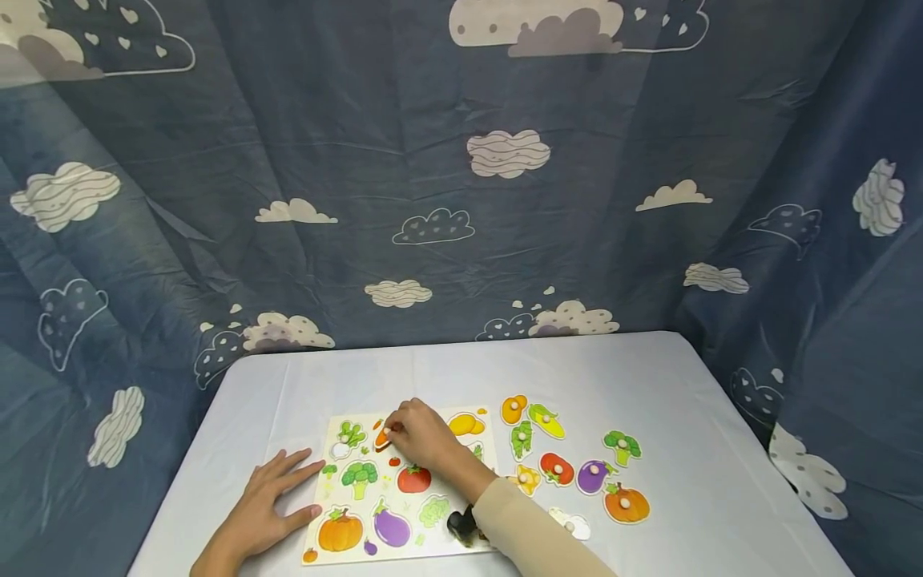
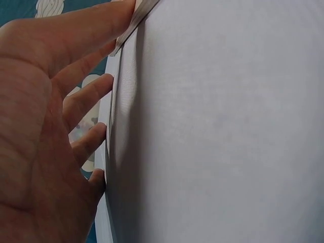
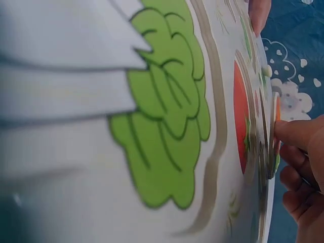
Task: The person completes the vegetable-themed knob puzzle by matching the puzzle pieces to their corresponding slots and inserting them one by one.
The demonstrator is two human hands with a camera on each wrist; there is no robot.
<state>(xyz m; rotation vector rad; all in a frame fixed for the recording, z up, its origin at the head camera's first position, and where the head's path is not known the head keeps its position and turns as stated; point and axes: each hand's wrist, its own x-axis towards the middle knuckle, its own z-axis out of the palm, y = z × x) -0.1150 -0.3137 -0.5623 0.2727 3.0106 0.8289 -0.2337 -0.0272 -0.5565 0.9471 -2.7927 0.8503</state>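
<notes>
My right hand (image 1: pixel 418 433) pinches a carrot piece (image 1: pixel 382 438) with thumb and fingers, at the carrot picture near the far edge of a white vegetable puzzle board (image 1: pixel 414 505). In the right wrist view the carrot piece (image 3: pixel 276 109) stands edge-on at the fingertips, close over the board. My left hand (image 1: pixel 263 505) lies spread at the board's left edge, fingertips at its rim. The left wrist view shows the fingers (image 2: pixel 88 101) of that hand straight and apart, beside white cloth. Printed broccoli, tomato, pumpkin and eggplant show on the board; the right forearm hides part of its right side.
Right of the board lie several loose knobbed pieces, among them corn (image 1: pixel 546 421), tomato (image 1: pixel 557 470), eggplant (image 1: pixel 593 478), broccoli (image 1: pixel 622 447) and pumpkin (image 1: pixel 626 504). A white piece (image 1: pixel 570 524) lies beside the right sleeve (image 1: pixel 537 529). Dark cloud-patterned cloth (image 1: pixel 433 264) hangs behind the white table (image 1: pixel 288 393).
</notes>
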